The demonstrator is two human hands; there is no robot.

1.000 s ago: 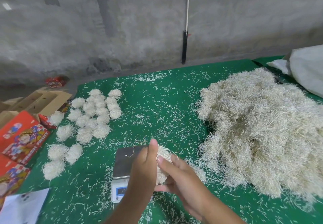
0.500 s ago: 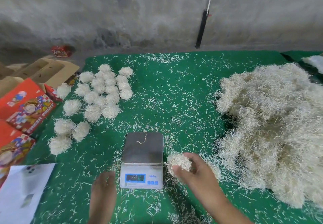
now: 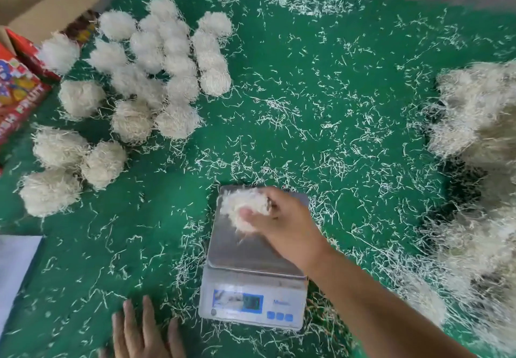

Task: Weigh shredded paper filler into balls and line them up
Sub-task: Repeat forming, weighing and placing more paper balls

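The left hand (image 3: 142, 332) lies flat, fingers straight, on the green mat (image 3: 321, 84) just left of the scale (image 3: 252, 282). The right hand (image 3: 282, 223) grips a wad (image 3: 240, 208) of shredded paper over the scale's pan. Farther off, finished balls (image 3: 134, 84) cluster at far left beside red boxes (image 3: 16, 95); the loose pile (image 3: 480, 162) lies right.

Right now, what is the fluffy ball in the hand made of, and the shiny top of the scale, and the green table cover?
The ball in the right hand looks like thin, pale paper strips, matte and tangled. The scale top looks like brushed metal, grey with a dull shine; its body seems to be pale plastic. The green cover looks like felt or similar cloth, flat and unshiny, though I cannot be sure.
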